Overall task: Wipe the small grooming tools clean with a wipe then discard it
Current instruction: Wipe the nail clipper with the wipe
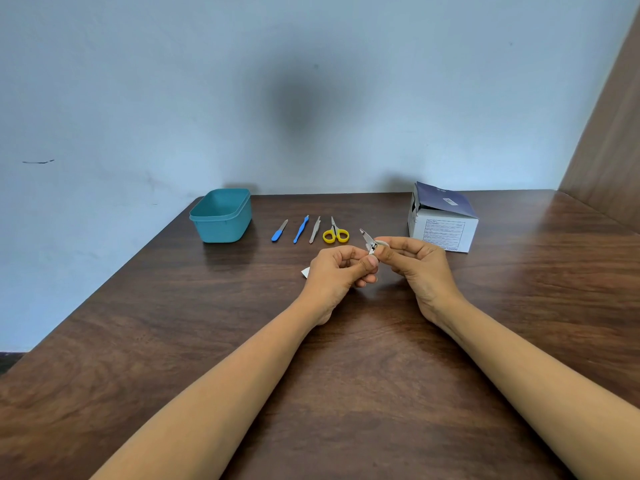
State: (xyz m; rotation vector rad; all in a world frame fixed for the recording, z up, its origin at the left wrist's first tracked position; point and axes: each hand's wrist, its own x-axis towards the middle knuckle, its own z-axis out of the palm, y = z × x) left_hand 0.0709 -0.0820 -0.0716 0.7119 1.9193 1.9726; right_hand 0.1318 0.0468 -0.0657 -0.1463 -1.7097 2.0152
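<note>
Teal tub (221, 230), yellow scissors (335, 234), box (443, 232) behind, left hand (334, 273) and right hand (419, 266) fingers (371, 262) pinching nail clipper (367, 239)

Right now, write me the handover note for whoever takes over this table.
Both the left hand and the right hand pinch the nail clipper above the table; a pale bit in the right grip looks like the wipe.
Lying in a row: file, blue pick, tweezers, scissors; tub left, box right.
Done: cannot tell which are wiped.
Left: finish clipper, any unwiped tools, bin the wipe.
</note>
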